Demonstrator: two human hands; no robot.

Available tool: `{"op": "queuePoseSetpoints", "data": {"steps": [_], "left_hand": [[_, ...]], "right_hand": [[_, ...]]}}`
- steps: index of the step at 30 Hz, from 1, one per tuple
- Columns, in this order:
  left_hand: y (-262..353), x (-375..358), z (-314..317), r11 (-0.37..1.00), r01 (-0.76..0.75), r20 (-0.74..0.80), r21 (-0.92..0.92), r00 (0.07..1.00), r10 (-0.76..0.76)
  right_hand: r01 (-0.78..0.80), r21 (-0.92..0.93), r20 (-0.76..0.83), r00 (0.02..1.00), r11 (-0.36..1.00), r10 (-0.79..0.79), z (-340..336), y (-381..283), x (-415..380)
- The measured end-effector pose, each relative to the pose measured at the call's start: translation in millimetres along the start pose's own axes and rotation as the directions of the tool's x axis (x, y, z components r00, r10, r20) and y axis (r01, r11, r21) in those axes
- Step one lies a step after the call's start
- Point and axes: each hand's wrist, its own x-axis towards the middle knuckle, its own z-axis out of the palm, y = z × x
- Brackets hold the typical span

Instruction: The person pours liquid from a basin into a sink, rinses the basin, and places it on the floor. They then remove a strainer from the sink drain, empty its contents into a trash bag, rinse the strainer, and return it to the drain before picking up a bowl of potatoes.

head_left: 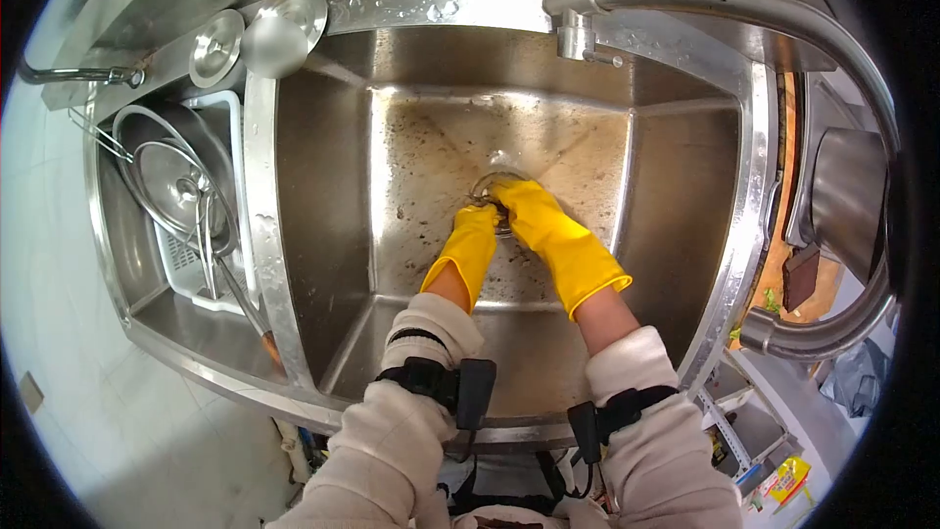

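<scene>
Both my hands wear yellow rubber gloves and meet over the drain [503, 229] in the floor of a deep stainless steel sink [431, 137]. My left hand [476, 225] is closed, its fingertips at the drain's left side. My right hand [524, 204] reaches in from the right with fingers bent down and pressed together. Between and just beyond the fingers shows a round, greyish metallic thing [480, 186], perhaps a strainer; the gloves hide most of it. Dark bits of dirt are scattered over the wet sink floor around my hands.
A curved metal faucet [578, 34] reaches over the back right edge. In the left basin, a white plastic basket [240, 147] holds pans and utensils. Two round metal lids [216, 47] rest on the back ledge. A metal container [847, 186] stands at right.
</scene>
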Motion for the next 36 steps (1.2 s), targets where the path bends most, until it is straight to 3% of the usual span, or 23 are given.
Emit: {"op": "queuePoseSetpoints", "data": {"steps": [6,7,8,9,10,12,13,17,19,20,22,24,26,27,29,30,31,32,33,34,36], "left_hand": [[2,-11,10,0.997,0.045,-0.058,-0.065,0.997,-0.049],[5,-16,9,0.998,0.044,-0.075,-0.047,0.996,-0.048],[9,-20,7,0.998,0.043,-0.078,-0.053,0.996,-0.047],[8,-19,6,0.999,0.021,-0.055,-0.047,0.998,-0.024],[7,-18,4,0.999,-0.001,-0.031,-0.038,1.0,0.0],[5,-14,0,0.997,0.027,-0.017,-0.077,0.999,-0.028],[6,-14,-2,0.992,0.054,-0.002,-0.117,0.998,-0.055],[22,-30,-9,0.988,0.061,0.107,-0.139,0.993,-0.046],[46,-65,0,0.958,0.17,-0.029,-0.231,0.983,-0.182],[51,-72,1,0.959,0.163,-0.032,-0.233,0.984,-0.175],[53,-74,0,0.969,0.204,-0.037,-0.139,0.977,-0.211],[34,-52,-14,0.965,0.2,0.018,-0.172,0.98,-0.2],[36,-58,-15,0.958,0.197,0.07,-0.209,0.98,-0.186],[55,-88,-5,0.953,0.222,0.015,-0.208,0.974,-0.224],[61,-104,-1,0.946,0.239,-0.048,-0.218,0.966,-0.254],[45,-96,-8,0.986,0.135,-0.014,-0.101,0.99,-0.137],[37,-95,-11,1.0,0.021,0.034,0.015,0.999,-0.021],[29,-94,-12,1.0,0.016,0.03,0.004,0.999,-0.016],[27,-100,-11,0.998,0.062,0.024,0.011,0.998,-0.062],[26,-106,-12,0.994,0.106,0.018,0.018,0.994,-0.106],[28,-130,-15,0.996,0.082,0.022,0.031,0.996,-0.083]], "right_hand": [[-0.224,-0.031,0.244,0.944,0.974,0.224,-15,4,-18],[-0.457,0.561,0.139,0.874,0.69,0.465,-9,6,-19],[-0.365,0.925,0.206,0.711,0.102,0.672,-4,9,-23],[-0.392,0.828,0.07,0.781,0.4,0.62,-7,8,-30],[-0.391,0.828,0.07,0.782,0.4,0.619,-9,8,-35],[-0.33,0.897,0.007,0.674,0.293,0.739,-16,6,-42],[-0.428,0.766,-0.02,0.73,0.48,0.683,-14,17,-50],[-0.491,0.726,-0.017,0.688,0.482,0.726,-10,15,-67],[-0.51,0.638,-0.054,0.717,0.576,0.695,-17,-9,-64],[-0.505,0.64,-0.055,0.722,0.579,0.69,-20,-22,-63],[-0.408,0.512,-0.155,0.822,0.756,0.549,-28,-45,-59],[-0.423,0.501,-0.097,0.839,0.755,0.535,-19,-37,-59],[-0.581,0.689,0.096,0.665,0.433,0.741,-2,-18,-59],[-0.58,0.689,0.1,0.669,0.434,0.737,0,-18,-60],[-0.487,0.855,0.198,0.627,0.18,0.753,1,-21,-56],[-0.487,0.854,0.201,0.635,0.184,0.746,-1,-20,-57],[-0.389,0.907,0.383,0.595,-0.164,0.707,-4,-15,-61],[-0.263,0.828,0.547,0.576,-0.496,0.607,-9,-9,-67],[-0.329,0.796,0.602,0.517,-0.508,0.609,-15,-9,-72],[-0.334,0.797,0.601,0.522,-0.503,0.606,-16,-12,-77],[-0.396,0.713,0.701,0.397,-0.579,0.592,-20,-23,-87]]}}
